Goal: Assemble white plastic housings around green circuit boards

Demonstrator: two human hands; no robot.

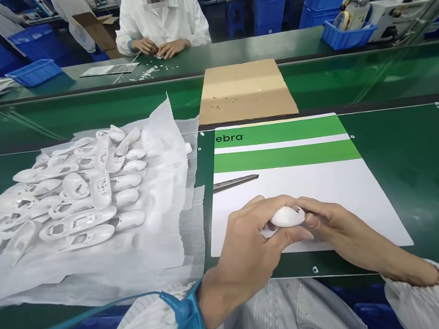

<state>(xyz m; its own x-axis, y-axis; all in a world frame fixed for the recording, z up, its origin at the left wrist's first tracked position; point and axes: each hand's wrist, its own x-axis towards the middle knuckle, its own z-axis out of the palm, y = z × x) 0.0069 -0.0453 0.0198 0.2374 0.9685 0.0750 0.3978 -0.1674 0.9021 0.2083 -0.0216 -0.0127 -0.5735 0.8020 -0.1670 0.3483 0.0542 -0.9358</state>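
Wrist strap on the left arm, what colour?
Blue wrist strap with a blue cord, head view.

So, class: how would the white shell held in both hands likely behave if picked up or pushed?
Probably light: the shell looks thin, pinched by fingertips of the left hand and right hand. Likely stiff, as those in the pile keep their shape. Its rounded, glossy back may rock or slip.

The green tabletop (pixel 423 165) is carrying white foam sheeting (pixel 165 240) at left, a green-striped printed sheet (pixel 330 180) near, a cardboard sheet (pixel 245 93) beyond.
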